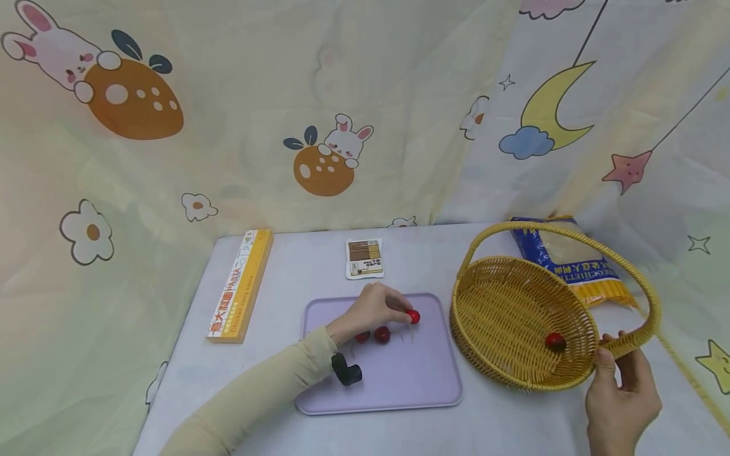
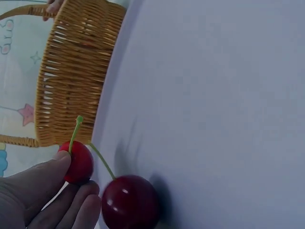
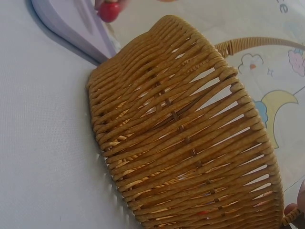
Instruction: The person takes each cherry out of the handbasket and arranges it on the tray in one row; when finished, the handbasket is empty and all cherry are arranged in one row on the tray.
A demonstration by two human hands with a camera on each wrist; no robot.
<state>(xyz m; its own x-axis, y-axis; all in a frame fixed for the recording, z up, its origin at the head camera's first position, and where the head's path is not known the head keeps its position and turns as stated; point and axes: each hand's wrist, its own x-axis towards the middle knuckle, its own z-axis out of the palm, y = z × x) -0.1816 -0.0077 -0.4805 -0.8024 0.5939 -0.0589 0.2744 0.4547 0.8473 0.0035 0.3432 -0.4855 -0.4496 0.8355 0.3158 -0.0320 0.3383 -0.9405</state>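
Observation:
A red cherry (image 1: 413, 316) with a green stem is pinched between the thumb and fingers of my left hand (image 1: 373, 309), over the lilac tray (image 1: 407, 383). Close to that hand, a dark red cherry (image 1: 382, 334) and another cherry (image 1: 362, 337), partly behind the wrist, lie on the tray. The left wrist view shows the held cherry (image 2: 80, 164) beside a darker one (image 2: 129, 202). At the right, my right hand (image 1: 623, 396) grips the wicker basket (image 1: 502, 304) where its handle meets the rim. Inside the tilted basket lies one dark red cherry (image 1: 555, 342).
A long yellow pasta box (image 1: 239, 288) lies left of the tray. Behind the tray is a small brown-and-white packet (image 1: 365, 258). A blue and yellow pasta bag (image 1: 570, 253) lies behind the basket, partly hidden by its handle. A patterned cloth (image 1: 239, 114) hangs at the back.

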